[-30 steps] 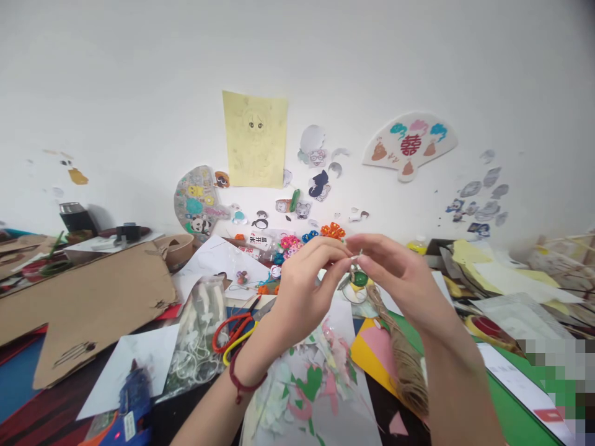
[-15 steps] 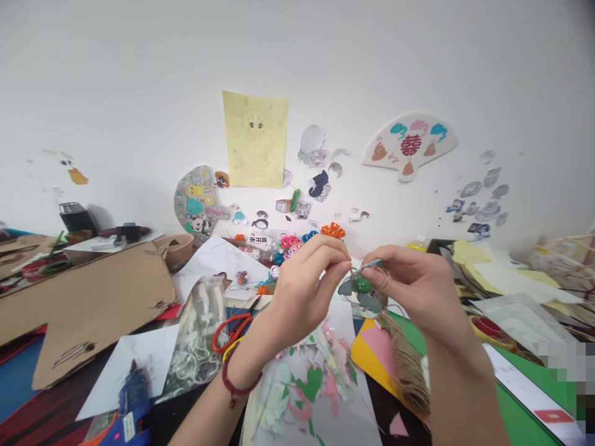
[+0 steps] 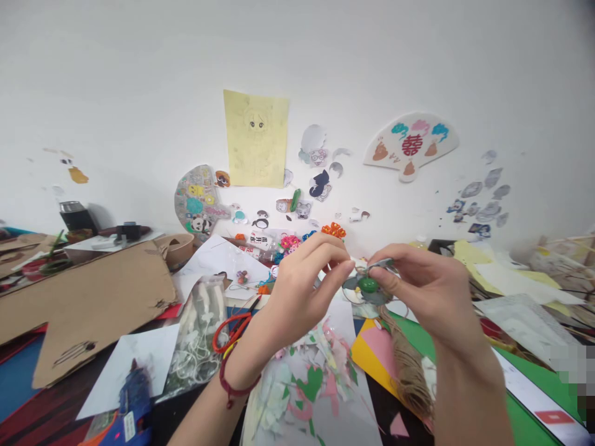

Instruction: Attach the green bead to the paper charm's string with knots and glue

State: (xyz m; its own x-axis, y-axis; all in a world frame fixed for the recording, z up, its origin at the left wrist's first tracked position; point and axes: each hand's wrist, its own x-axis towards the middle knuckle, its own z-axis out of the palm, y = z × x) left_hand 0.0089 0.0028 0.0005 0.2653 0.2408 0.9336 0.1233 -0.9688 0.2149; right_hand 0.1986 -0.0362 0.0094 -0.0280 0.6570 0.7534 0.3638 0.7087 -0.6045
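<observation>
Near the middle of the view, my right hand [image 3: 418, 282] pinches a small grey-green craft piece [image 3: 372, 296] with a round green bead [image 3: 368, 284] on it. Thin cord loops hang around the piece. My left hand [image 3: 313, 279] is just left of it, thumb and fingertips drawn together; whatever lies between them is too small to make out. A red cord bracelet [image 3: 232, 387] circles my left wrist. Below the hands, paper scraps [image 3: 309, 384] in green, pink and white lie on a white sheet.
Orange-handled scissors [image 3: 231, 331] and a clear plastic bag [image 3: 198, 347] lie left of the hands. A blue glue gun [image 3: 134, 402] is at the lower left, near cardboard [image 3: 97, 297]. Brown twine [image 3: 406, 365] and a phone [image 3: 534, 393] lie right. Paper cutouts hang on the wall.
My right hand has shifted slightly right with the craft piece, which has turned. The gap between my left fingertips and the piece looks a little wider.
</observation>
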